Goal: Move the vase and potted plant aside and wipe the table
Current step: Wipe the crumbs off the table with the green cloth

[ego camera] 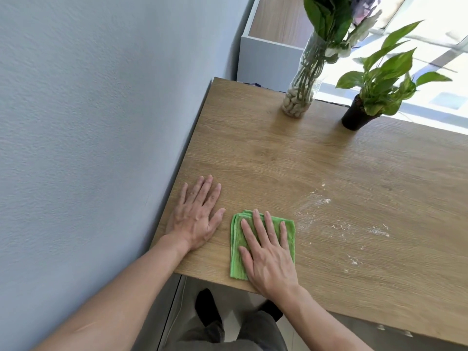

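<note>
Head view: wooden table runs from the near edge out to a window, w/ a grey wall along its left side. Right hand lies flat, palm down, fingers spread, pressing on a folded green cloth near the table's front edge; nothing gripped, just open on top of it. Left hand sits at 9 o'clock from the cloth, also flat and open on bare wood, close to the table's left edge, holding nothing. White powdery residue is scattered at 3 o'clock from the cloth, streaks reaching up toward 1 o'clock. Clear glass vase w/ pebbles in its base and green stems stands at the far edge, approx 12 o'clock from the cloth. Potted plant in a black pot stands to the vase's 3 o'clock, apart from it, by the window. Both are well apart from the hands.
</note>
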